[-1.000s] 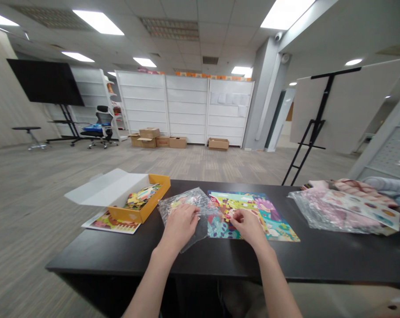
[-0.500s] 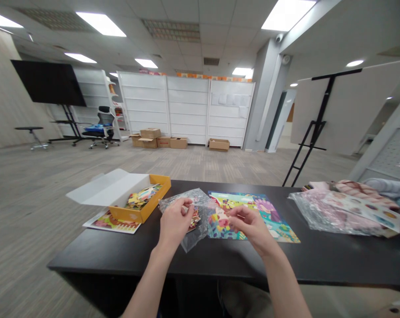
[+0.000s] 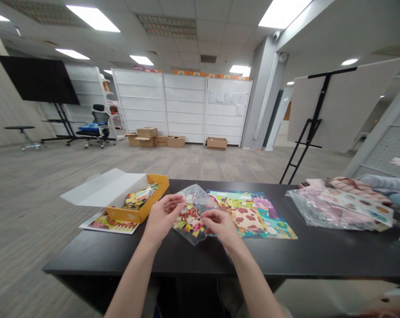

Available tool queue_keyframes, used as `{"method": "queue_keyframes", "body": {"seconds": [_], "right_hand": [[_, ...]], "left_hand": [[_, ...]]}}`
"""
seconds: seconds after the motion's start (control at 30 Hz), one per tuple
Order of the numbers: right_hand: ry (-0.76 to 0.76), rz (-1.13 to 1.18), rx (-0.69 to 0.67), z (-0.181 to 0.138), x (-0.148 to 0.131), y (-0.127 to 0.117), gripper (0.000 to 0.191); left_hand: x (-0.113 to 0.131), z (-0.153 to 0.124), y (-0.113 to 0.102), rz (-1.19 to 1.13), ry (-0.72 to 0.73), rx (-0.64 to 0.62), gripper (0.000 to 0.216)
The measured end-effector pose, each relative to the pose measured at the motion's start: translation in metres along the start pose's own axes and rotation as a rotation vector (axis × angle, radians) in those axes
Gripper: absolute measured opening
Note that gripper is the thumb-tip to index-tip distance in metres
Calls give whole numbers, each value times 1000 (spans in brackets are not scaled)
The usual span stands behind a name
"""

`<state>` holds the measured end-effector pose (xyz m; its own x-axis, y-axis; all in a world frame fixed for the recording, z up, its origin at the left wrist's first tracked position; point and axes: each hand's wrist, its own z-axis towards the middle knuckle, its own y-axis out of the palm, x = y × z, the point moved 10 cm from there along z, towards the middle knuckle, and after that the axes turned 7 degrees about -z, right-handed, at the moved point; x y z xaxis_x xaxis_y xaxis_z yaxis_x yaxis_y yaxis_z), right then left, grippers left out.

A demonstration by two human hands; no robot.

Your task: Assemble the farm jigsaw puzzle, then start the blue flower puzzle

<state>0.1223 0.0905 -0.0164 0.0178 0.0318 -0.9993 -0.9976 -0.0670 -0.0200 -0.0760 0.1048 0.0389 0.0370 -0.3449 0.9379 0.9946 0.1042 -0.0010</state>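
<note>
A clear plastic bag (image 3: 192, 212) with several colourful puzzle pieces inside is lifted a little above the black table (image 3: 286, 258). My left hand (image 3: 160, 218) grips its left side with curled fingers. My right hand (image 3: 221, 226) pinches its right edge. Just right of the bag a colourful puzzle board (image 3: 256, 216) lies flat on the table. An open orange box (image 3: 143, 205) with more pieces stands to the left, its white lid folded back.
A printed picture sheet (image 3: 102, 223) lies under the box at the table's left edge. Plastic-wrapped flat packs (image 3: 339, 207) are piled at the right, with a person's sleeve (image 3: 385, 183) behind them. An easel (image 3: 311, 126) stands beyond the table.
Both hands left the table surface and came together on the bag, raising it off the table. My right hand moved left, away from the puzzle board.
</note>
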Motion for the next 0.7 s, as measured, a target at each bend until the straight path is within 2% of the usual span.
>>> {"method": "queue_keyframes", "body": {"seconds": [0.2, 0.37, 0.53, 0.7], "right_hand": [[-28, 63, 62, 19, 6, 42, 24], [-30, 104, 133, 34, 18, 60, 28], [-103, 107, -62, 27, 1, 70, 32], [-114, 25, -225, 1, -22, 42, 36]], "left_hand": [[0, -8, -10, -49, -17, 33, 38], [4, -13, -10, 27, 44, 39, 29], [19, -14, -7, 149, 125, 57, 23], [29, -15, 9, 299, 201, 29, 18]]}}
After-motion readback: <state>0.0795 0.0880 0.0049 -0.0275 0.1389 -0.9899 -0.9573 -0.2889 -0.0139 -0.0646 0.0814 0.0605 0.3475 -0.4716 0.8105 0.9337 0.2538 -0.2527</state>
